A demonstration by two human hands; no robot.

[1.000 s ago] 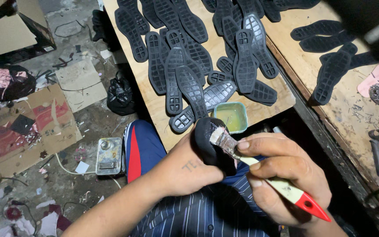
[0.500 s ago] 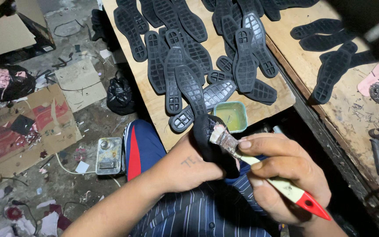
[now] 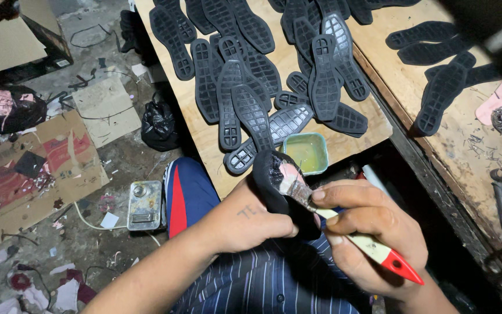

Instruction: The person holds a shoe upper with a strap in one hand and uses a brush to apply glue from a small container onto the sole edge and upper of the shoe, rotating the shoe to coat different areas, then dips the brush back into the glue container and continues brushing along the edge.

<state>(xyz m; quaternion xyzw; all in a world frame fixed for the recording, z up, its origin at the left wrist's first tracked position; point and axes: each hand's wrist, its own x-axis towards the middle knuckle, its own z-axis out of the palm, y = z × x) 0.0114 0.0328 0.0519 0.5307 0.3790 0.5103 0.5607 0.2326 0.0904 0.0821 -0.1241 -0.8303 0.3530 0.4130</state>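
L hand point(image 3: 251, 218) grips black sole point(image 3: 274, 186), tip up-left; R hand point(image 3: 367, 232) pinches brush point(image 3: 344, 224), bristles up-left.

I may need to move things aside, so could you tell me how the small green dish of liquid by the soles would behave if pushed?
The green dish probably slides easily on the bare wooden board. It looks shallow and open, so the yellowish liquid inside would likely slosh or spill with a quick shove. It sits near the board's edge, touching a black sole, so a push could drop it.
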